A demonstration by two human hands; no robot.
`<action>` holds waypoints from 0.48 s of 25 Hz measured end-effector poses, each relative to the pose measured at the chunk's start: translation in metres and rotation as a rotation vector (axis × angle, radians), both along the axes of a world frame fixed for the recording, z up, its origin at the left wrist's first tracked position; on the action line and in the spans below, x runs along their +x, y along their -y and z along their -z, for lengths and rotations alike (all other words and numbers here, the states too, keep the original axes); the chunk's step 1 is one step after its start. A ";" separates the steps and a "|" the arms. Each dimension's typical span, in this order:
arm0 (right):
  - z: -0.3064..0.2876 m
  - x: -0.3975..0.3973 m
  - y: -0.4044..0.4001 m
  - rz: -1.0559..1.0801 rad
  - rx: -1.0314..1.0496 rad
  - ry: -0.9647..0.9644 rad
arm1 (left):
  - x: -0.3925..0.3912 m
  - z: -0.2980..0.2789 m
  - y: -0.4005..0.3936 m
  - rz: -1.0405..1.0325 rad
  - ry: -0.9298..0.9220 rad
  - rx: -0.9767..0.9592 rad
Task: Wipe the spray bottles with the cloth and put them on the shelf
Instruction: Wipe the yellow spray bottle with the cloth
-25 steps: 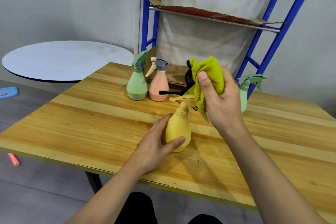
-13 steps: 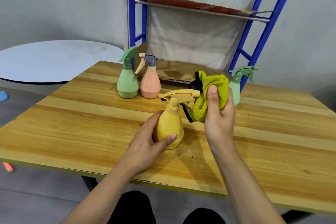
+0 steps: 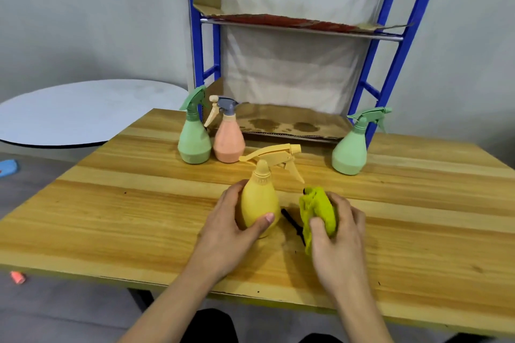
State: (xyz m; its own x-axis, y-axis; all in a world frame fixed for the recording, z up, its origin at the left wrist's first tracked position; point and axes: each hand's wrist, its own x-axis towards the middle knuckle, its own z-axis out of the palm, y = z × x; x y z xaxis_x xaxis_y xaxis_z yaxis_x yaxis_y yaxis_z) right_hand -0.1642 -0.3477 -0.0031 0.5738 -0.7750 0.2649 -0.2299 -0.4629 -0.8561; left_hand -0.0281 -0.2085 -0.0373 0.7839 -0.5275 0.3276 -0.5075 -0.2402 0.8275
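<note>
Our right hand [image 3: 338,234], clamped on the cloth [image 3: 317,210], has dropped from the nozzle to beside the yellow bottle [image 3: 259,203]; left hand [image 3: 234,227] grips it. Body wipe next.

I see the left hand [image 3: 231,228] gripping the upright yellow spray bottle [image 3: 260,203] on the worktop [image 3: 111,217]. The right hand [image 3: 338,237] clutches the bunched green cloth [image 3: 317,210] just beside it. Three bottles stand near the blue shelf [image 3: 384,69].
</note>
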 end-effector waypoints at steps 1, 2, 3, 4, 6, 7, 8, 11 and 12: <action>0.003 -0.006 -0.002 0.000 0.019 0.006 | 0.000 -0.003 -0.003 0.013 -0.016 -0.008; 0.005 -0.010 -0.005 -0.007 0.018 0.036 | 0.002 -0.007 -0.006 0.036 -0.034 -0.029; 0.005 -0.010 -0.009 -0.020 0.003 0.072 | 0.005 -0.012 -0.009 0.066 -0.047 -0.059; 0.006 -0.008 -0.013 -0.039 -0.022 0.107 | 0.008 -0.017 -0.011 0.095 -0.051 -0.082; 0.010 0.004 -0.025 -0.079 -0.055 0.195 | 0.014 -0.028 -0.011 0.134 -0.010 -0.092; 0.009 0.011 -0.031 -0.089 -0.045 0.230 | 0.017 -0.031 -0.010 0.155 0.019 -0.081; 0.006 0.018 -0.036 -0.093 -0.036 0.254 | 0.018 -0.032 -0.008 0.178 0.042 -0.070; -0.003 0.034 -0.034 -0.138 -0.097 0.269 | 0.020 -0.027 -0.004 0.206 0.068 -0.070; -0.004 0.034 -0.031 -0.163 -0.130 0.244 | 0.019 -0.026 -0.003 0.201 0.072 -0.082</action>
